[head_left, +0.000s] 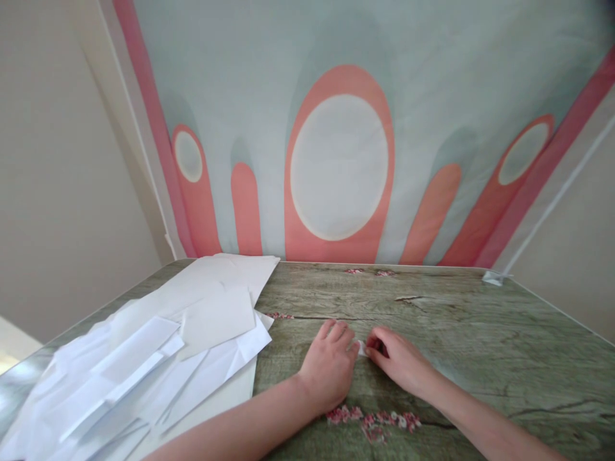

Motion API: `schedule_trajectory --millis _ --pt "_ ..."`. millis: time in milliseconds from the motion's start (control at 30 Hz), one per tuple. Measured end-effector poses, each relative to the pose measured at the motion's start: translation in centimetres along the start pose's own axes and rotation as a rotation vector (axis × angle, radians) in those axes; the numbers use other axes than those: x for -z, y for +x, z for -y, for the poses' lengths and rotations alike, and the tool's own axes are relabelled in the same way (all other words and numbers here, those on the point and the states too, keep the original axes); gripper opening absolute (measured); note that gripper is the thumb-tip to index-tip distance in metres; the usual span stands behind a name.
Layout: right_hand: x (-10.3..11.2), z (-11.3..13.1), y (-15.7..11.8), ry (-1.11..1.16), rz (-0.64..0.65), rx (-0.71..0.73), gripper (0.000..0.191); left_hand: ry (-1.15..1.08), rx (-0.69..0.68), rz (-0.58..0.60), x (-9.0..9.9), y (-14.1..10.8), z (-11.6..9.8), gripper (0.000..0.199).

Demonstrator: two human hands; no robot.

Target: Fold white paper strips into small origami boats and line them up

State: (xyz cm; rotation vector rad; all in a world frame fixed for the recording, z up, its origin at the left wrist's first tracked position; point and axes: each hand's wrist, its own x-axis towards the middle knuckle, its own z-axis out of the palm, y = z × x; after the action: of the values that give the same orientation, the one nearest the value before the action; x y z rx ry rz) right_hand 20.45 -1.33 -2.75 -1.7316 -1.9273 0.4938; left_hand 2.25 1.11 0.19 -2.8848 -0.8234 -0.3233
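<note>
Between my two hands, low over the wood-patterned tabletop, is a small piece of white paper (pixel 361 347), mostly covered by fingers. My right hand (pixel 396 360) is closed in a pinch, with thumb and forefinger on the paper's right side. My left hand (pixel 330 366) has its back turned up and its fingers bent down. Its thumb meets the paper's left edge, and the undersides of its fingers are hidden.
A loose heap of white paper sheets (pixel 218 320), some folded, covers the table's left side. The wood-grain tabletop (pixel 480 339) has printed pink blossoms. Behind it hangs a pale green backdrop (pixel 269 83) with coral shapes. A whitish clip-like piece (pixel 492 278) sits at the far right corner.
</note>
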Motion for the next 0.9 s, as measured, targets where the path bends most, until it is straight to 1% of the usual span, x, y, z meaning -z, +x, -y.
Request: schedule_trajectory --millis 100,200,300,400,500,633,733,800,900 --pt "-0.2 0.2 -0.7 -0.074 -0.063 0.06 0.007 0.057 -0.037 0.014 -0.1 -0.1 -0.1 0.034" --pt "-0.5 0.5 -1.4 -0.261 -0.127 0.185 0.014 0.12 -0.055 0.028 -0.5 -0.2 -0.2 0.036" --pt "-0.8 0.8 -1.9 -0.458 -0.15 0.299 0.02 0.15 -0.054 0.03 -0.9 -0.2 -0.3 0.037" --pt "-1.1 0.9 -2.2 -0.557 -0.15 0.365 0.022 0.164 -0.056 0.022 -1.2 -0.2 -0.4 0.037" --pt "-1.0 0.9 -2.1 -0.557 -0.13 0.377 0.022 0.185 -0.066 -0.003 -1.3 -0.4 -0.5 0.037" --pt "-0.3 1.0 -1.8 -0.507 -0.078 0.353 0.02 0.191 -0.108 -0.046 -1.3 -0.7 -0.7 0.033" --pt "0.2 1.2 -1.8 -0.495 -0.048 0.341 0.019 0.173 -0.111 -0.038 -1.1 -0.7 -0.7 0.033" --pt "0.1 1.3 -2.0 -0.526 -0.044 0.348 0.018 0.159 -0.1 -0.023 -1.1 -0.6 -0.7 0.032" --pt "-0.4 1.1 -2.3 -0.646 -0.071 0.385 0.018 0.153 -0.084 -0.01 -1.1 -0.4 -0.6 0.031"
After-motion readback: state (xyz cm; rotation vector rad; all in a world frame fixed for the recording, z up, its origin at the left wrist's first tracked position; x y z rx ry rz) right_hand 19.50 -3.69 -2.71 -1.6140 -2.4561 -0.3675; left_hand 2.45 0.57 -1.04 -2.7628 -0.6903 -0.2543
